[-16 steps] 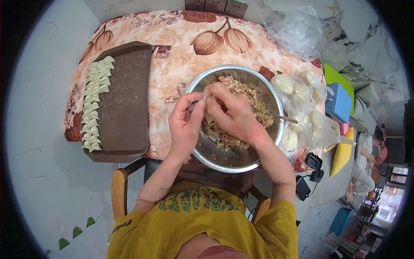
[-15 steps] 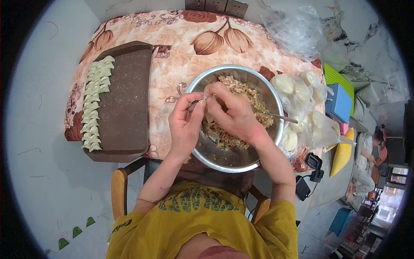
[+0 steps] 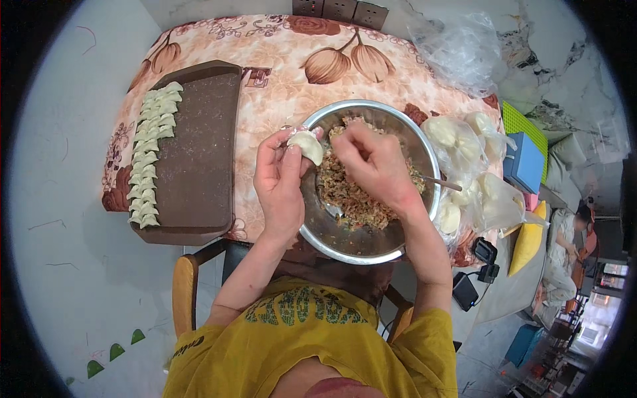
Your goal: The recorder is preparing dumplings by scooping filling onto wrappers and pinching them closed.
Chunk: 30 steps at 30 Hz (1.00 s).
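At the left rim of the round stainless-steel bowl [image 3: 361, 249], left hand [image 3: 279, 186] is pinching a white half-moon dough dumpling [image 3: 308, 147] between thumb and fingers. Right hand [image 3: 378, 169], apart from the left, is hovering above the bowl's brownish minced filling [image 3: 352, 199], fingers curled; can't tell if it's gripping anything. Thin utensil handle [image 3: 443, 182] is jutting over bowl's right rim. Left of bowl, white dumplings [image 3: 147, 156] are lining a brown cut-corner tray [image 3: 199, 152]. Right of bowl, clear plastic bags [image 3: 499, 202] are holding white lumps [image 3: 450, 215].
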Tool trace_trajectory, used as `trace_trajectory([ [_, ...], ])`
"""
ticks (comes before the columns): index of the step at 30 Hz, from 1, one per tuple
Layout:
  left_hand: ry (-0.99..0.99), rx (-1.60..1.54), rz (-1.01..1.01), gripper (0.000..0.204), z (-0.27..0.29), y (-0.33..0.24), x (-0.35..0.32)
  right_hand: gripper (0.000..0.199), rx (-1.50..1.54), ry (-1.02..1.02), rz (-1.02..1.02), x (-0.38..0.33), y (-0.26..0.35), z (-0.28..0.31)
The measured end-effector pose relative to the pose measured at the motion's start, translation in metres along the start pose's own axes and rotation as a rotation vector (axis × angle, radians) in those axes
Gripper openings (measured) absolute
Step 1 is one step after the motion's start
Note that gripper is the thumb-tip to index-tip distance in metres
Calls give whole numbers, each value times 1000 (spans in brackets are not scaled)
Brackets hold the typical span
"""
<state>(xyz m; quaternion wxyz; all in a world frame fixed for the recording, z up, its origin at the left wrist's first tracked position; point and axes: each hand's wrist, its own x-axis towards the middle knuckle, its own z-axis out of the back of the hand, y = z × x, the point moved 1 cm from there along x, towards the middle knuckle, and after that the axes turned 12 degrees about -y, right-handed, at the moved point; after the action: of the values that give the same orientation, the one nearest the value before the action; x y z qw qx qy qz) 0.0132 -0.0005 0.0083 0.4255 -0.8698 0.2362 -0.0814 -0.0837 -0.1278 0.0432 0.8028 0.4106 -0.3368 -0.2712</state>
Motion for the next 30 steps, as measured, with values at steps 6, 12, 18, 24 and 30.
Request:
trace_trajectory([
  [6,-7,62,-28,31,4,2,2,34,-177,208,116,-2,13,-4],
  [12,41,48,-12,34,1,1,2,27,-140,194,138,-5,8,-9],
  [18,76,56,12,35,9,6,3,19,-28,184,106,-4,8,-11],
  [24,97,132,44,41,7,-11,1,14,73,181,-49,-9,3,-7],
  [30,-36,352,22,35,33,-45,16,10,-6,254,139,-8,15,-7],
])
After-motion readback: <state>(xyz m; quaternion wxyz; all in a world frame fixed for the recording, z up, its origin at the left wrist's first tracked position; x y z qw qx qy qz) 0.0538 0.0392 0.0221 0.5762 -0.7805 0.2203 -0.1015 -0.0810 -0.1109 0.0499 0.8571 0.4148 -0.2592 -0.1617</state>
